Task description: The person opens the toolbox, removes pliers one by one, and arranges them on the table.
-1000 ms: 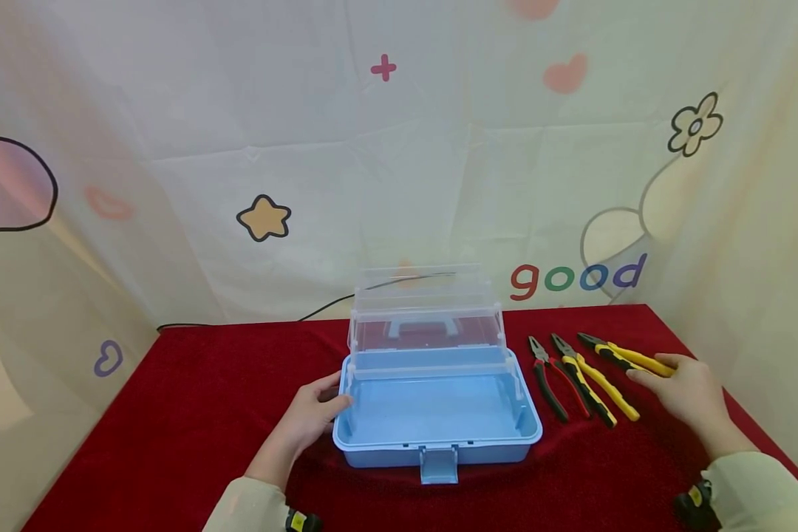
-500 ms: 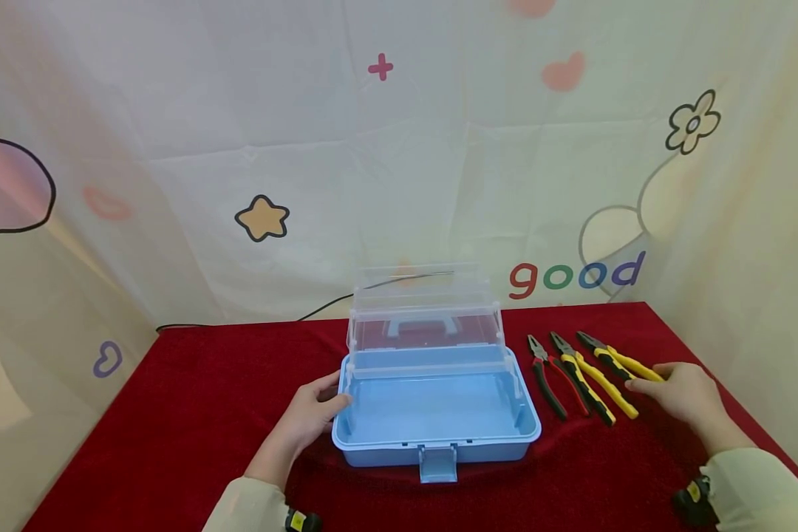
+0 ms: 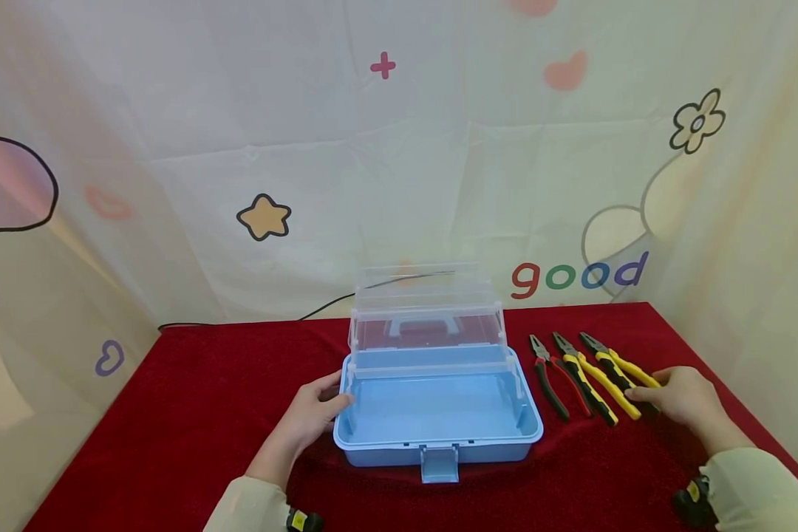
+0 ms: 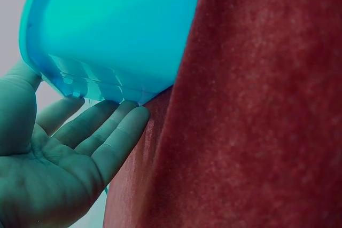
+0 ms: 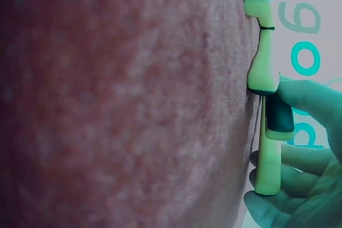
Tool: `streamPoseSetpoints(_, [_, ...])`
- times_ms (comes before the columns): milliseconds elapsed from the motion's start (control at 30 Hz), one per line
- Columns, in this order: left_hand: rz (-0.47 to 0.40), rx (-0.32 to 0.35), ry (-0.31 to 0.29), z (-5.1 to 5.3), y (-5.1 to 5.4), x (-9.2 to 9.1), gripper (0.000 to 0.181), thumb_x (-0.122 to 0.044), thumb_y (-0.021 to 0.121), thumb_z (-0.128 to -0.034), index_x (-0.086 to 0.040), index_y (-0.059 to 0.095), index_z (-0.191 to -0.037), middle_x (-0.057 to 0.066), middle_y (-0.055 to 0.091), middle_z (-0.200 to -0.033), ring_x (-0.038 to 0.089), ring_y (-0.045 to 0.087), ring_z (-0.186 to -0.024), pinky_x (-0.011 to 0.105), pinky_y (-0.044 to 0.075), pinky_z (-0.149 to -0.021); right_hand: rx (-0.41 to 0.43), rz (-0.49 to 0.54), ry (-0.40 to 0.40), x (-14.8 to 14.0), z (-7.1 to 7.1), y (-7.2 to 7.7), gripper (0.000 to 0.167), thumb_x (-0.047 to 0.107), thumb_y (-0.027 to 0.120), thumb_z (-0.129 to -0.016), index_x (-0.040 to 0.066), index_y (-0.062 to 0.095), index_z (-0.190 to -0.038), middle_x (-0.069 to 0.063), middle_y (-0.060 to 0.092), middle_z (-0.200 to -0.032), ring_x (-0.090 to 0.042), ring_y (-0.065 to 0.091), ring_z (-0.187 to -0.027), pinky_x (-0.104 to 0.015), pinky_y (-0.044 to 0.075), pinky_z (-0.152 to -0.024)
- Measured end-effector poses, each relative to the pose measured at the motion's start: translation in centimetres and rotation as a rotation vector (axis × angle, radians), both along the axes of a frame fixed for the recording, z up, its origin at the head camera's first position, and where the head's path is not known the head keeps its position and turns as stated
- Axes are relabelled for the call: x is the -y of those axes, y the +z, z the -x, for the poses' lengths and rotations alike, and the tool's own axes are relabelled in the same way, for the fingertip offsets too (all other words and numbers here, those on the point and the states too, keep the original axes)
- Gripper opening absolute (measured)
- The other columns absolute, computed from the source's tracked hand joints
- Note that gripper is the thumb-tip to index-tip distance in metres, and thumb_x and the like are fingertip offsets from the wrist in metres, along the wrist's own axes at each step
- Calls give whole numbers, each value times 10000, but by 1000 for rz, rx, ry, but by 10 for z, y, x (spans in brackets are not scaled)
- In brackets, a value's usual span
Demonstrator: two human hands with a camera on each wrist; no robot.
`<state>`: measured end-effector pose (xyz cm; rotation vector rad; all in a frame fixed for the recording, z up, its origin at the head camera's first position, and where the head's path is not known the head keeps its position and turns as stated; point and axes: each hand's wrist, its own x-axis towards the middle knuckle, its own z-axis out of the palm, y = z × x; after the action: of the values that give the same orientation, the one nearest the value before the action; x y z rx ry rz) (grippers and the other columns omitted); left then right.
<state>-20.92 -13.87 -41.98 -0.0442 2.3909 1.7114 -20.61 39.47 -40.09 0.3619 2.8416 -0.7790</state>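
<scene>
A light blue plastic toolbox (image 3: 437,454) stands on the red cloth with its clear lid (image 3: 432,331) swung up at the back. My left hand (image 3: 309,420) holds its left side, the thumb over the rim. In the left wrist view, the fingers (image 4: 120,137) lie against the box's outer wall. At the right, a pair of black-and-yellow combination pliers (image 3: 634,371) lies on the cloth, jaws pointing away. My right hand (image 3: 691,399) grips the handle ends, thumb on one handle and fingers (image 5: 294,180) about the other. The hand partly hides the handles.
Between the toolbox and my right hand lie red-and-black pliers (image 3: 549,391) and a second black-and-yellow pair (image 3: 605,386). An open front latch (image 3: 439,465) hangs from the box. A printed curtain (image 3: 425,185) hangs behind the red-covered table (image 3: 193,414).
My right hand has come slightly nearer along the handles, and its thumb has shifted to the left handle. The handles of those pliers have moved closer together. My left hand stays on the toolbox.
</scene>
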Motion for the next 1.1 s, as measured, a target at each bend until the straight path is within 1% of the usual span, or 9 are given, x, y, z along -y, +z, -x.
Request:
streamPoseSetpoints(100, [2,4,0,0,1,0,563,-179,594,-902,-93,415,-1429,214,533,-1317,261,641,-1005,431,578,-774,-1,2,8,0,-1,1,930,530,728,-737,-225,459,-1209,-364,547,-1098,-326,531,-843,-331,494,-638])
streamPoseSetpoints(200, [5,7,0,1,1,0,564,-181,596,-903,-92,414,-1429,214,535,-1315,258,643,-1003,428,578,-775,-20,-9,30,-1,-3,1,888,531,706,-761,-208,485,-1200,-369,544,-1124,-358,539,-876,-379,506,-674])
streamPoseSetpoints(333, [12,6,5,1,2,0,565,-183,597,-903,-94,414,-1430,211,537,-1312,255,642,-1003,425,578,-779,-37,-32,70,-2,-3,2,825,517,685,-788,-195,522,-1171,-368,556,-1119,-381,550,-897,-434,514,-711])
streamPoseSetpoints(467, [12,10,8,1,3,0,562,-179,595,-904,-92,415,-1429,211,540,-1306,253,642,-1000,421,578,-780,-26,-40,93,-1,-3,4,821,514,672,-801,-204,519,-1167,-366,564,-1106,-369,558,-888,-434,519,-715])
streamPoseSetpoints(700, [27,22,3,0,2,-1,566,-190,595,-906,-97,410,-1433,212,530,-1322,264,633,-1019,423,577,-785,-30,-44,123,-1,-7,4,768,494,622,-845,-202,532,-1156,-365,574,-1099,-409,565,-915,-468,522,-729])
streamPoseSetpoints(833, [29,21,1,-1,2,-1,568,-196,595,-906,-101,408,-1434,210,529,-1326,264,633,-1022,423,578,-784,-28,-37,122,-1,-9,4,741,485,591,-869,-198,536,-1154,-353,585,-1081,-378,573,-893,-442,525,-708])
streamPoseSetpoints(900, [29,20,0,0,2,-1,569,-200,597,-906,-104,408,-1435,209,530,-1325,261,634,-1020,423,578,-782,-23,-30,115,-1,-9,5,726,476,575,-882,-195,536,-1157,-333,599,-1058,-330,572,-860,-392,521,-679])
streamPoseSetpoints(1000, [29,18,1,-1,3,-1,571,-203,599,-905,-106,409,-1434,207,531,-1324,261,635,-1017,426,579,-778,-14,-14,106,1,-11,6,709,468,560,-895,-190,539,-1157,-270,626,-970,-255,544,-797,-316,481,-617])
streamPoseSetpoints(1100, [31,16,2,-1,3,-1,572,-202,601,-903,-105,410,-1433,208,530,-1323,264,636,-1015,428,579,-776,-6,-4,96,3,-12,8,701,467,550,-900,-186,543,-1154,-225,634,-928,-220,517,-766,-280,443,-586])
